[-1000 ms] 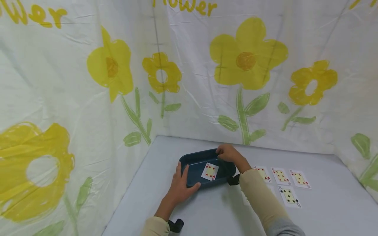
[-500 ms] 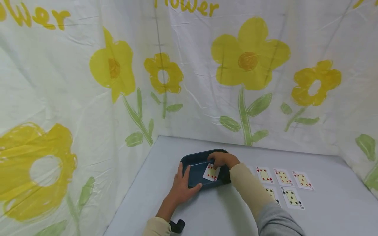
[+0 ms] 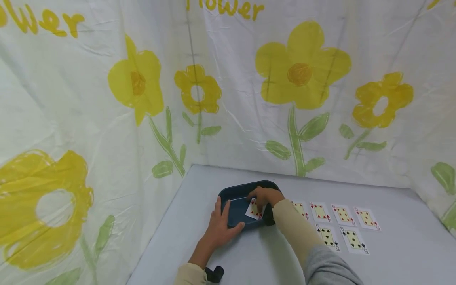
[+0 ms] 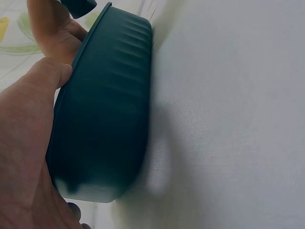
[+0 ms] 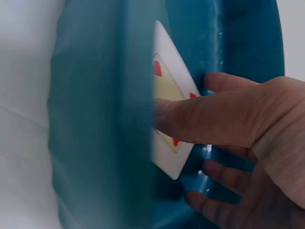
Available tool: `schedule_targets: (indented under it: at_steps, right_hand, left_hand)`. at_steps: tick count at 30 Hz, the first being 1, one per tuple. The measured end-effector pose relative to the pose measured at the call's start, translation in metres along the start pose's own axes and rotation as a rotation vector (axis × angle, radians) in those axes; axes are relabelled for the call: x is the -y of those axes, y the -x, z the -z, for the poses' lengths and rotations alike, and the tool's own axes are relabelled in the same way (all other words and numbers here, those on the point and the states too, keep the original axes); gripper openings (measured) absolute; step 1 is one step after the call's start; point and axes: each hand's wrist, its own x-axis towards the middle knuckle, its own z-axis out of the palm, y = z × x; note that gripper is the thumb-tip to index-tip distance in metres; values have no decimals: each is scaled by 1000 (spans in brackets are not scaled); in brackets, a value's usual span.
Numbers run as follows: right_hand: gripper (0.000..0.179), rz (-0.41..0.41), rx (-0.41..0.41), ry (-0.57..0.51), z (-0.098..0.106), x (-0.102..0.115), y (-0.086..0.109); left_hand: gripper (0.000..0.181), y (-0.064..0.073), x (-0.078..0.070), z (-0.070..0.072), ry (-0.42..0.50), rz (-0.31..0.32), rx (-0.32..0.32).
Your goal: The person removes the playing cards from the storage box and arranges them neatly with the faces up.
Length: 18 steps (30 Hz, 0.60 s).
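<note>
A dark teal tray (image 3: 236, 211) rests on the table with a red-suited playing card (image 3: 252, 209) lying inside it. My left hand (image 3: 218, 227) holds the tray's left end, its thumb along the near rim; in the left wrist view that thumb (image 4: 52, 76) presses on the rim's edge. My right hand (image 3: 266, 196) reaches down into the tray's right half. Its thumb (image 5: 190, 117) lies over the card (image 5: 174, 157) in the right wrist view, while the other fingers (image 5: 224, 176) spread loosely past the card's edge near the tray floor. Part of the card is hidden behind the blurred near wall.
To the tray's right, face-up cards lie in two rows: red ones such as a six (image 3: 342, 215) and a five (image 3: 367, 218) behind, black fives (image 3: 354, 240) in front. My right sleeve (image 3: 299, 233) crosses beside them. A flower-printed curtain (image 3: 235, 146) hangs behind the table (image 3: 392, 261).
My right hand has moved left and down from the tray's far right rim to the card inside. More of the cards on the table now show. My left hand stays on the tray.
</note>
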Motion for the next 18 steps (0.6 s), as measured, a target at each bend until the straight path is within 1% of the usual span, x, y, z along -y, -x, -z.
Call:
schedule_targets:
  at_steps: [3,5,11,15,18]
  right_hand:
    - [65,-7,-28,28,-5,-1,-2]
    - [64,7,-51,39,-7,-1,-2]
    - [49,53,-90,58,-12,0,1]
    - [40,37,-105,80,-14,0,2]
    - [37,27,-115,99,-15,0,3]
  left_hand:
    - [97,0,0,0,-4,0,3]
    - [97,-1,0,1,-6,-3,5]
    - [97,0,0,2,-2,-4,2]
    - [97,1,0,2,8,-3,-3]
    - [97,1,-1,1,4,6,7]
